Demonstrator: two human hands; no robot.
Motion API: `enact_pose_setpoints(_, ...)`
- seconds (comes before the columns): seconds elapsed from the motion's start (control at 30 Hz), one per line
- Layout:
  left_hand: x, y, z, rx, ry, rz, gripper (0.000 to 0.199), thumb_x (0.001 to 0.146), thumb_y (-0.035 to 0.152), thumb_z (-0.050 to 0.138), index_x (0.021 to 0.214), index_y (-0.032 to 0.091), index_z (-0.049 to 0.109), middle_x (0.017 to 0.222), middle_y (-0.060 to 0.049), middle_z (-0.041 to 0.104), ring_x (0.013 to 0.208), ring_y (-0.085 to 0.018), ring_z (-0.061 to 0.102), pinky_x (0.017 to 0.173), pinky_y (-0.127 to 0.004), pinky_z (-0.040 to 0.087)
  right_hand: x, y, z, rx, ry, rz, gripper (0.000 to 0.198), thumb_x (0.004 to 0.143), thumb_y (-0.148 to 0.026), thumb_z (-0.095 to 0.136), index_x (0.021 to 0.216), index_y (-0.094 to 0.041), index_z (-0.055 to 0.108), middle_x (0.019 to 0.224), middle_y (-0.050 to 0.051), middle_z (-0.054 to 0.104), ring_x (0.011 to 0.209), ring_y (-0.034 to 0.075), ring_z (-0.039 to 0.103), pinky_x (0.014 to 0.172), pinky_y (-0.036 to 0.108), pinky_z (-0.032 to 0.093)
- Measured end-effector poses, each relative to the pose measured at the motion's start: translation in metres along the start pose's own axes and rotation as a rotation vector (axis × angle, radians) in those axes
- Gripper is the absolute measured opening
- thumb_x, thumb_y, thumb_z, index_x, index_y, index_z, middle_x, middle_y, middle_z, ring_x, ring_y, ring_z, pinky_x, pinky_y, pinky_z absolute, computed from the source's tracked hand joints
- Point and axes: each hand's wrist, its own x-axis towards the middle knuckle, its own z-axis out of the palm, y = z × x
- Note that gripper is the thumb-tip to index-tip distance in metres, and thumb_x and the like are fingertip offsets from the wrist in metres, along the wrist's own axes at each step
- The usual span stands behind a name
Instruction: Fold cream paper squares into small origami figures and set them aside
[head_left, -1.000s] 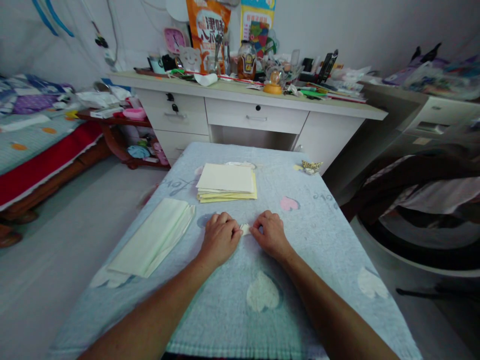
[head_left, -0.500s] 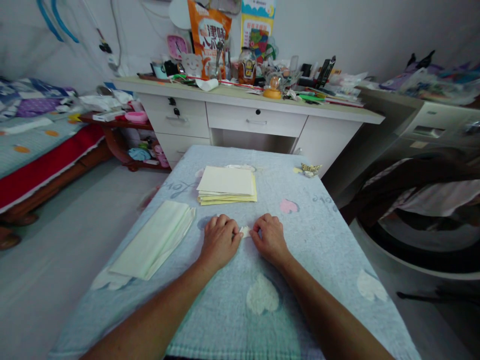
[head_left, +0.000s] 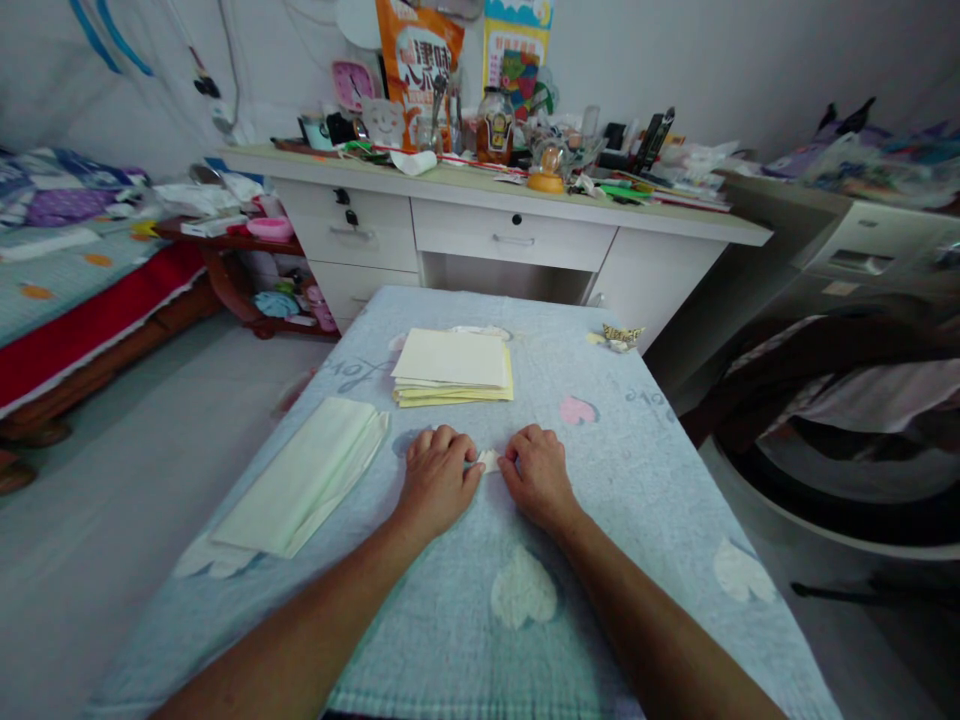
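Observation:
A small piece of white paper point(head_left: 489, 461) lies low over the cloth-covered table, its two ends between my hands. My left hand point(head_left: 441, 478) is closed, thumb and fingers pinching the paper's left end. At the right end my right hand point(head_left: 538, 476) pinches it the same way. Only the short middle stretch of the paper shows; my fingers hide the rest. Beyond my hands sits a stack of cream and yellow paper sheets point(head_left: 451, 360). Left of my left hand lies a pale green folded paper point(head_left: 307, 475).
A blue cloth point(head_left: 637, 560) with heart prints covers the table. Near its far right corner is a small patterned item point(head_left: 621, 336). Behind stands a cluttered white desk point(head_left: 517, 230) with drawers. A front-loading washing machine point(head_left: 862, 250) is at the right, a bed point(head_left: 82, 290) at the left.
Both hands keep their pinch on the small paper and have barely moved. The whole view has shifted very slightly.

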Motion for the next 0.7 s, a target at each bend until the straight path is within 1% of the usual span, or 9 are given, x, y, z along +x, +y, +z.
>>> enact_pose_setpoints(0.43, -0.0013, 0.0018, -0.0020, 0.006, 0.012, 0.024, 0.009, 0.083, 0.030, 0.058, 0.087, 0.022, 0.058, 0.094, -0.004, 0.055, 0.095, -0.024, 0.046, 0.084, -0.037, 0.032, 0.0023, 0.0001, 0.0006, -0.019, -0.038, 0.024, 0.012, 0.086, -0.030, 0.058, 0.081, -0.019, 0.061, 0.096, 0.006, 0.055, 0.093, 0.021, 0.045, 0.079, 0.032, 0.031)
enact_pose_setpoints(0.57, -0.0007, 0.0035, -0.0025, 0.022, 0.014, 0.033, 0.016, 0.086, 0.038, 0.055, 0.086, 0.022, 0.058, 0.094, -0.004, 0.054, 0.094, -0.024, 0.045, 0.083, -0.038, 0.032, 0.0031, -0.0003, 0.0006, -0.026, -0.046, 0.021, 0.013, 0.086, -0.031, 0.057, 0.082, -0.019, 0.062, 0.096, 0.006, 0.055, 0.093, 0.021, 0.045, 0.079, 0.032, 0.031)
enact_pose_setpoints(0.7, 0.0006, 0.0060, -0.0021, 0.042, 0.000, 0.004, 0.020, 0.086, 0.042, 0.054, 0.085, 0.022, 0.058, 0.093, -0.005, 0.054, 0.094, -0.024, 0.045, 0.083, -0.038, 0.031, 0.0032, -0.0005, -0.0002, -0.035, -0.041, 0.020, 0.014, 0.086, -0.032, 0.058, 0.081, -0.020, 0.062, 0.096, 0.006, 0.055, 0.093, 0.021, 0.045, 0.079, 0.032, 0.031)
